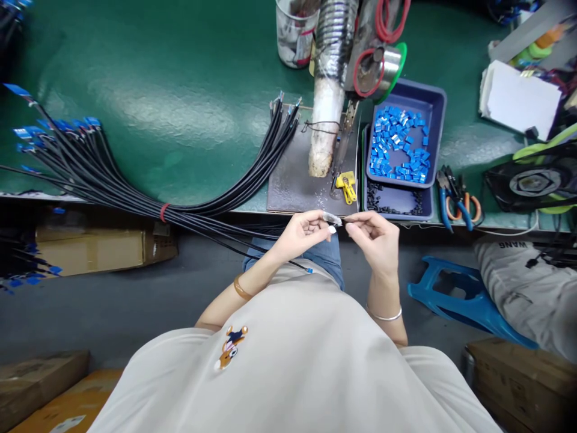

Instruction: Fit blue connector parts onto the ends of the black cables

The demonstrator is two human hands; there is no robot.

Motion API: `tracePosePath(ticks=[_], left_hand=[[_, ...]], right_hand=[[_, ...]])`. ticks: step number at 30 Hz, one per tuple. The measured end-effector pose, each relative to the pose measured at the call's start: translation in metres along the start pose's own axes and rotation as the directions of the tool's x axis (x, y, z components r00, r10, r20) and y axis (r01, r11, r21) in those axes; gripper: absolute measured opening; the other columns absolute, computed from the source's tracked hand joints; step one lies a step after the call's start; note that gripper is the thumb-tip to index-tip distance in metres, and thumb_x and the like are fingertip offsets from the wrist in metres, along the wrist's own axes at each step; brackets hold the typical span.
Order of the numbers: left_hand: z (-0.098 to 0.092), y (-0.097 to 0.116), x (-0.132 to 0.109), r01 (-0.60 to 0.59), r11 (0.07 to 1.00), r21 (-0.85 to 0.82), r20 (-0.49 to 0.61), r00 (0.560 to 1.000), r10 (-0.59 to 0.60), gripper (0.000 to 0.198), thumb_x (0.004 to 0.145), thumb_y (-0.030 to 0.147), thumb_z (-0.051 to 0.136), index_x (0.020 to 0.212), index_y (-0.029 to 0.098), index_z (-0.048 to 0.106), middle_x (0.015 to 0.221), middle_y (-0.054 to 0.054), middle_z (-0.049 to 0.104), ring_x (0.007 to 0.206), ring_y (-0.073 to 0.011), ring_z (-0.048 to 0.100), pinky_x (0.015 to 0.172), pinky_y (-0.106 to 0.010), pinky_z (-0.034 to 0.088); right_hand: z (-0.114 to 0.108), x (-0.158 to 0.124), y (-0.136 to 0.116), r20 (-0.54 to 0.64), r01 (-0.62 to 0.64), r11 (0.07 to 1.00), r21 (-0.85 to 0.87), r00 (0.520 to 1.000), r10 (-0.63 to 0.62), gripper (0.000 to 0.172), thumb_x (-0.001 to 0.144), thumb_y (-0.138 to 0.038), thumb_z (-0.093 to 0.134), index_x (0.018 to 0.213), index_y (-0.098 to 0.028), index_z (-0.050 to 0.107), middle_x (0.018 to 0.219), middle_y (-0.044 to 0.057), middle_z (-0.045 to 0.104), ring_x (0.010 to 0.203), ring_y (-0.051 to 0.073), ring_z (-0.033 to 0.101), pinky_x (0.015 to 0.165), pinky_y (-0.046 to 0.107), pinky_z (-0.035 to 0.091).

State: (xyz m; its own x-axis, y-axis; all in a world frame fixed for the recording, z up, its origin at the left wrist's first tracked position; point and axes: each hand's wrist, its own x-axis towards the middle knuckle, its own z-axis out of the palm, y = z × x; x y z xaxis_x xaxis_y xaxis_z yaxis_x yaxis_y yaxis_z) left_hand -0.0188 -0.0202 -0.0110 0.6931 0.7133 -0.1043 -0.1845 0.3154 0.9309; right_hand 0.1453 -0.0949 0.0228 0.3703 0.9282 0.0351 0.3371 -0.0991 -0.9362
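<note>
My left hand (303, 234) and my right hand (376, 237) meet just below the edge of the green bench (180, 90). The left fingers pinch a small clear sleeve-like piece (331, 219). The right fingers are curled in a pinch on the end of a thin black cable (349, 221) that meets that piece. A black cable with a blue tip (308, 270) lies across my lap under the left wrist. A bundle of black cables (216, 198) tied with a red band fans over the bench to my left.
A blue tray of small blue parts (399, 144) sits above a tray of black parts (396, 201). A grey mat (297, 174) holds a wrapped tool and yellow clip. Pliers and scissors (455, 198) lie right. A blue stool (464, 297) and cardboard boxes are on the floor.
</note>
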Motion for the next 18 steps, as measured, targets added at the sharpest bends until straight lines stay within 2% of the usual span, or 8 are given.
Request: tracePosePath(ticks=[3, 5, 8, 10, 12, 14, 16, 18], left_hand=[[0.003, 0.01, -0.001, -0.036, 0.989, 0.142, 0.053, 0.998, 0.028, 0.021, 0.08, 0.031, 0.073, 0.092, 0.013, 0.075, 0.075, -0.005, 0.072, 0.063, -0.01, 0.06, 0.062, -0.021, 0.047], [0.006, 0.024, -0.002, -0.122, 0.941, 0.314, 0.2, 0.978, 0.06, 0.014, 0.083, 0.026, 0.069, 0.086, 0.015, 0.077, 0.079, -0.007, 0.075, 0.066, -0.0125, 0.063, 0.065, -0.023, 0.047], [0.008, 0.049, -0.006, -0.264, 0.875, 0.405, 0.535, 0.845, 0.007, 0.014, 0.082, 0.015, 0.065, 0.078, 0.017, 0.078, 0.069, -0.006, 0.072, 0.059, -0.0114, 0.06, 0.062, -0.023, 0.043], [0.004, 0.057, -0.01, -0.181, 0.931, 0.318, 0.624, 0.779, -0.062, 0.011, 0.083, 0.019, 0.066, 0.08, 0.017, 0.077, 0.059, -0.003, 0.066, 0.049, -0.0085, 0.051, 0.053, -0.022, 0.038], [-0.003, 0.055, -0.012, 0.057, 0.987, 0.147, 0.51, 0.851, -0.126, 0.016, 0.084, 0.03, 0.069, 0.086, 0.016, 0.075, 0.055, -0.002, 0.063, 0.039, -0.0052, 0.04, 0.043, -0.021, 0.029], [-0.01, 0.044, -0.012, 0.206, 0.971, -0.122, 0.214, 0.961, -0.177, 0.024, 0.082, 0.039, 0.072, 0.087, 0.015, 0.07, 0.051, 0.002, 0.059, 0.033, -0.0017, 0.027, 0.035, -0.02, 0.015], [-0.015, 0.03, -0.011, 0.202, 0.93, -0.307, -0.067, 0.97, -0.233, 0.028, 0.074, 0.038, 0.078, 0.081, 0.016, 0.063, 0.051, 0.005, 0.056, 0.031, -0.0002, 0.025, 0.034, -0.018, 0.01], [-0.017, 0.018, -0.01, 0.167, 0.912, -0.374, -0.221, 0.939, -0.263, 0.032, 0.068, 0.036, 0.081, 0.079, 0.016, 0.058, 0.052, 0.006, 0.056, 0.031, 0.0002, 0.028, 0.033, -0.016, 0.01]], right_hand=[[-0.023, -0.002, -0.007, -0.08, 0.082, 0.996, 0.044, 0.994, -0.078, 0.021, 0.087, -0.035, 0.067, 0.105, -0.024, 0.065, 0.063, -0.005, 0.061, 0.054, 0.01, 0.056, 0.051, 0.024, 0.041], [-0.042, -0.002, -0.013, -0.016, 0.038, 0.999, 0.018, 0.999, -0.037, 0.026, 0.088, -0.038, 0.067, 0.11, -0.025, 0.061, 0.068, -0.003, 0.067, 0.05, 0.011, 0.057, 0.049, 0.024, 0.043], [-0.068, 0.001, -0.019, 0.154, -0.068, 0.988, -0.136, 0.984, 0.089, 0.023, 0.086, -0.043, 0.069, 0.091, -0.021, 0.061, 0.072, 0.001, 0.071, 0.05, 0.012, 0.06, 0.052, 0.026, 0.048], [-0.079, 0.01, -0.018, 0.099, -0.037, 0.952, -0.302, 0.993, 0.07, 0.026, 0.085, -0.044, 0.069, 0.081, -0.021, 0.058, 0.068, 0.001, 0.069, 0.053, 0.013, 0.061, 0.055, 0.027, 0.048], [-0.085, 0.026, -0.011, -0.074, 0.02, 0.835, -0.55, 0.995, -0.072, 0.021, 0.086, -0.039, 0.067, 0.079, -0.021, 0.058, 0.065, -0.001, 0.065, 0.054, 0.014, 0.058, 0.059, 0.028, 0.046], [-0.09, 0.047, 0.001, -0.18, 0.01, 0.629, -0.777, 0.955, -0.238, 0.014, 0.086, -0.032, 0.064, 0.08, -0.021, 0.059, 0.067, 0.001, 0.064, 0.06, 0.016, 0.059, 0.067, 0.032, 0.045], [-0.094, 0.071, 0.014, -0.18, -0.003, 0.533, -0.846, 0.942, -0.282, 0.012, 0.088, -0.031, 0.062, 0.083, -0.02, 0.061, 0.075, 0.004, 0.067, 0.07, 0.019, 0.061, 0.072, 0.033, 0.045], [-0.096, 0.093, 0.023, -0.134, 0.036, 0.505, -0.862, 0.946, -0.296, 0.015, 0.089, -0.032, 0.062, 0.081, -0.02, 0.061, 0.079, 0.006, 0.067, 0.075, 0.02, 0.061, 0.074, 0.033, 0.044]])
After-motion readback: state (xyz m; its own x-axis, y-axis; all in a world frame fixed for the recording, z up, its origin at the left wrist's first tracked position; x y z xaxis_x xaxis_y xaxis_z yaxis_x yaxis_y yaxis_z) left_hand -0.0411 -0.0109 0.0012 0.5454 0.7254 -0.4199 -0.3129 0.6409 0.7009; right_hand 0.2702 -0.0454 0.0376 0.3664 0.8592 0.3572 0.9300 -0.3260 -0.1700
